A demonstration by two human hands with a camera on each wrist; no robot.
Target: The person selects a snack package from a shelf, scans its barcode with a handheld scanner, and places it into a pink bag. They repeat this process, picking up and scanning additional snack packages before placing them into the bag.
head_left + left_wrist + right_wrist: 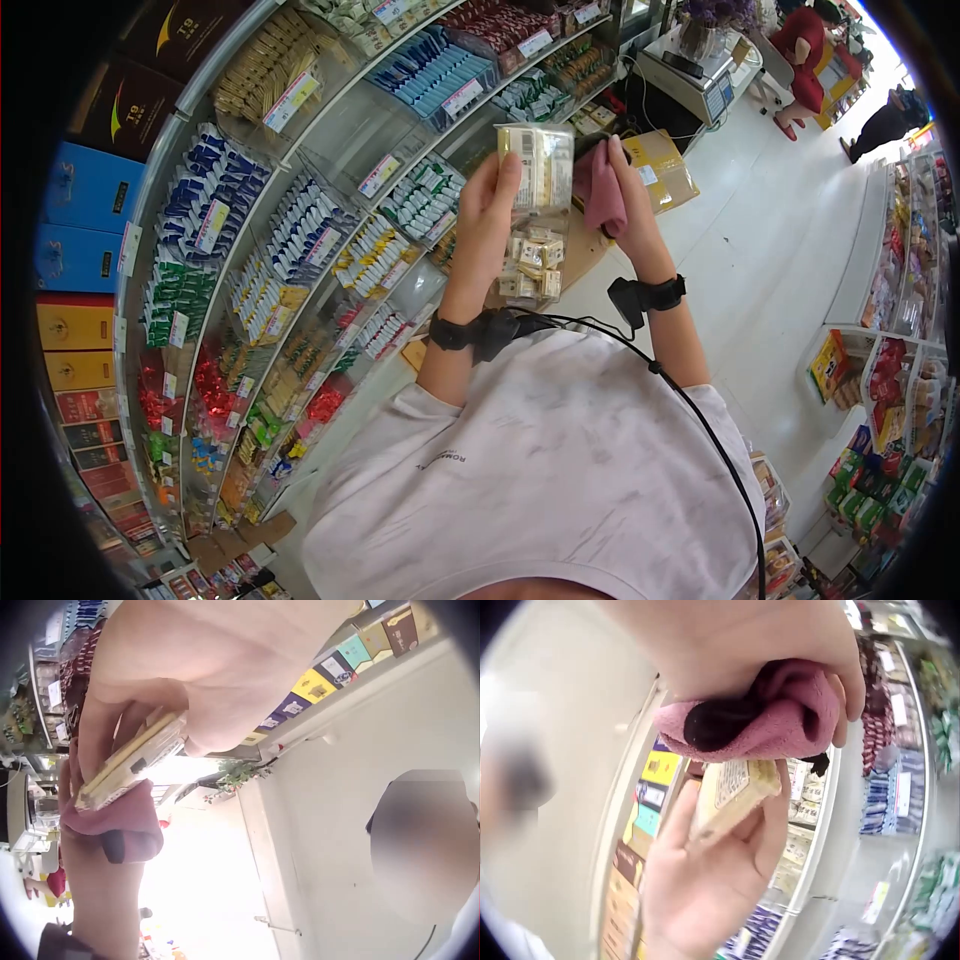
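Note:
My left hand (484,215) grips a flat, clear-wrapped pack (537,165) with cream contents and a printed label. In the right wrist view that pack (727,791) sits between the thumb and fingers of the left hand (709,889). My right hand (632,195) holds a folded pink cloth (604,195) with dark patches, bunched in its fingers. Seen from the left wrist, the cloth (127,814) is right at the pack's lower edge. In the right wrist view the cloth (780,731) hangs over the pack's top end.
Below the pack is a clear bin of small wrapped pieces (530,265). Tiered shelves (340,160) of packed sweets with price tags rise on the left. A yellow carton (665,170) lies beyond the right hand. Further off are a scale (690,85), another person (800,50) and right-hand shelves (900,330).

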